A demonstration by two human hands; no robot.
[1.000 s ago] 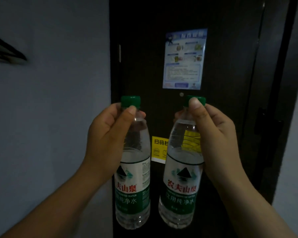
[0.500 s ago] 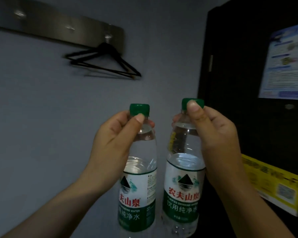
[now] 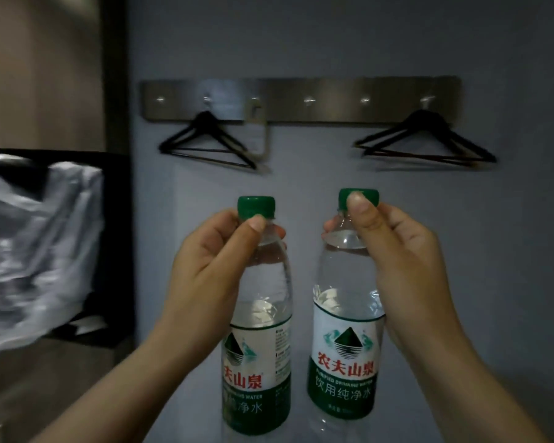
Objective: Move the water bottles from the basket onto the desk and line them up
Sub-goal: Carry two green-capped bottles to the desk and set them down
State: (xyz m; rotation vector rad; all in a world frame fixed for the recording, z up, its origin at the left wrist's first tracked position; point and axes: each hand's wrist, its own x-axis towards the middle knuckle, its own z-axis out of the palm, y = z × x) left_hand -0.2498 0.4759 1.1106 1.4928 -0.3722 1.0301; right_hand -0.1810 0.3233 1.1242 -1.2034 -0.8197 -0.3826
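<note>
Two water bottles are held upright in the air before a grey wall (image 3: 381, 43), and neither is set down on any surface. The left bottle (image 3: 257, 362), at about 6 o'clock in the view, is pinched at the neck by the left hand (image 3: 211, 266). The thumb is pressed just under the left cap (image 3: 256, 206), and the fingers are curled round the far side of the neck, with their tips seen past its right edge. The right bottle (image 3: 346, 356), at about 5 o'clock, is gripped in the same manner by the right hand (image 3: 397, 266). Here the thumb is laid over the front of the right cap (image 3: 374, 197), and the fingers are wrapped behind the neck. The bottles are carried side by side, near each other but apart, with the right one held slightly higher. Clear water is seen in both, and white-and-green labels with red characters are turned toward the camera. At 12 o'clock a metal hook rail (image 3: 301, 99) is fixed to the wall. A black hanger (image 3: 205, 140) is hung from it at 11 o'clock and a second hanger (image 3: 426, 137) at 1 o'clock. At 9 o'clock a crumpled pale plastic bag (image 3: 36, 235) is seen, blurred, in front of a dark panel (image 3: 115, 219).
</note>
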